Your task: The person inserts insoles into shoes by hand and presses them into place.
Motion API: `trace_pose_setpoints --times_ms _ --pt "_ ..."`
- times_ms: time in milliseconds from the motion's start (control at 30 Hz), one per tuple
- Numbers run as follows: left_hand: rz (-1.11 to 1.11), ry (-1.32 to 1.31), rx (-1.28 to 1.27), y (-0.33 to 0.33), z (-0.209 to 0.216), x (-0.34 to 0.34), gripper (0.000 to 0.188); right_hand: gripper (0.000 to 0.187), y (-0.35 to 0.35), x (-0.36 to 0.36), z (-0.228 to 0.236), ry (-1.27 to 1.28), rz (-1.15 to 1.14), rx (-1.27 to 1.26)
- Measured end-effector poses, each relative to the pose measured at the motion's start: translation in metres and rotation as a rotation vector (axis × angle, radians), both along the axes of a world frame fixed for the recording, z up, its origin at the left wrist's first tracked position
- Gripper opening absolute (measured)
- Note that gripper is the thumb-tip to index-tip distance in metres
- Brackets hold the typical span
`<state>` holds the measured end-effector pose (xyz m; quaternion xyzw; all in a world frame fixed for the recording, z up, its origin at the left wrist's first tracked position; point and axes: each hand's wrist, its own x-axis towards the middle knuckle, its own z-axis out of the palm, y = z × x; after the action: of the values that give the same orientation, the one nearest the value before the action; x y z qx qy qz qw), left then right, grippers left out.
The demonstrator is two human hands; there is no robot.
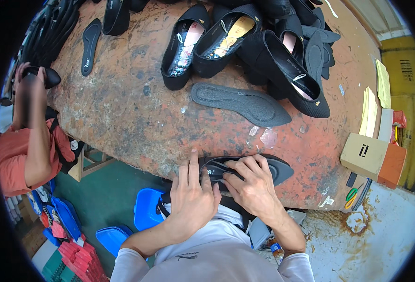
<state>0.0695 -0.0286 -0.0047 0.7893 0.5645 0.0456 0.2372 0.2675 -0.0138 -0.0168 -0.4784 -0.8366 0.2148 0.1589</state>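
Note:
At the table's near edge lies a black pointed shoe (pixel 224 160), toe to the right, with a dark insole (pixel 282 170) in or over it. My left hand (pixel 188 192) rests at its heel end, fingers mostly stretched out and apart. My right hand (pixel 250 183) has bent fingers pressed onto the insole at mid-length, gripping it. My fingers partly cover the shoe, so how far the insole sits inside is hidden. Beyond my hands lies a loose grey insole (pixel 240 102) with a pointed toe.
Several black flats (pixel 184 51) are heaped at the far side, more grey insoles (pixel 314 51) beside them. Another insole (pixel 91 47) lies far left. A co-worker (pixel 34 136) handles a black shoe at left. A carton (pixel 369 157) and green-and-orange-handled scissors (pixel 351 197) are at right.

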Motion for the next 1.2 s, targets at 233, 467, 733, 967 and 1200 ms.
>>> trace_pose_setpoints --times_ms 233,467,733,967,1200 --pt "-0.035 0.098 0.02 -0.001 -0.002 0.002 0.051 0.065 -0.011 0.012 0.024 -0.387 -0.589 -0.064" --pt "-0.038 0.048 0.043 0.006 -0.002 0.002 0.048 0.067 -0.027 0.014 -0.009 -0.379 -0.597 -0.065" --pt "-0.633 -0.269 0.155 -0.006 -0.008 0.02 0.034 0.033 0.016 0.011 0.048 -0.2 -0.578 -0.198" --pt "-0.286 -0.485 -0.095 -0.044 -0.098 0.076 0.063 0.095 -0.045 -0.015 0.04 -0.336 -0.454 -0.389" --pt "-0.395 -0.369 -0.077 -0.021 -0.085 0.081 0.067 0.121 -0.031 0.003 0.011 -0.366 -0.386 -0.22"
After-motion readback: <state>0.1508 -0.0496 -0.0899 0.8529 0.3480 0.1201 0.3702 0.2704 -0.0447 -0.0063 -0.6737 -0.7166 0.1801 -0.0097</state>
